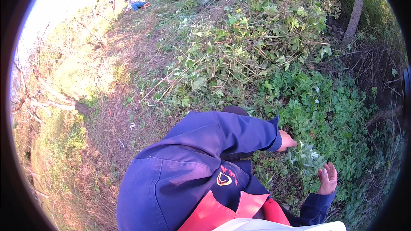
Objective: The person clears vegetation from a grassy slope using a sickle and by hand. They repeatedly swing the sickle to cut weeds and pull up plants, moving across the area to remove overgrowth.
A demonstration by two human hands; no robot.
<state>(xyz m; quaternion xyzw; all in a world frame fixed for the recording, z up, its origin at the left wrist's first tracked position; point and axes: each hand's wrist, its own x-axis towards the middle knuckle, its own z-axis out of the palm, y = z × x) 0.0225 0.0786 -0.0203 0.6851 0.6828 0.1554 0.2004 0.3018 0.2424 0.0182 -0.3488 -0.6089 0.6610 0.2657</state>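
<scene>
My left hand (286, 141) reaches out of a dark blue sleeve, its fingers closed at the edge of a bunch of pale, silvery-green leafy sprigs (306, 158). The bunch shows just beyond the fingertips, over low green plants. Below it and to the right, my right hand (328, 178) is raised with its fingers apart and slightly bent, and nothing shows in it. Dense, divided-leaf green plants (324, 118) grow around and behind both hands. Part of a dark rounded thing (235, 110) shows behind my left sleeve; I cannot tell what it is.
A heap of cut vines and leafy stems (237, 54) lies ahead. Another person (136, 1) crouches far off at the upper left. A tree trunk (355, 9) stands at the upper right, and bare branches (53, 102) spread at the left over dry grass (106, 141).
</scene>
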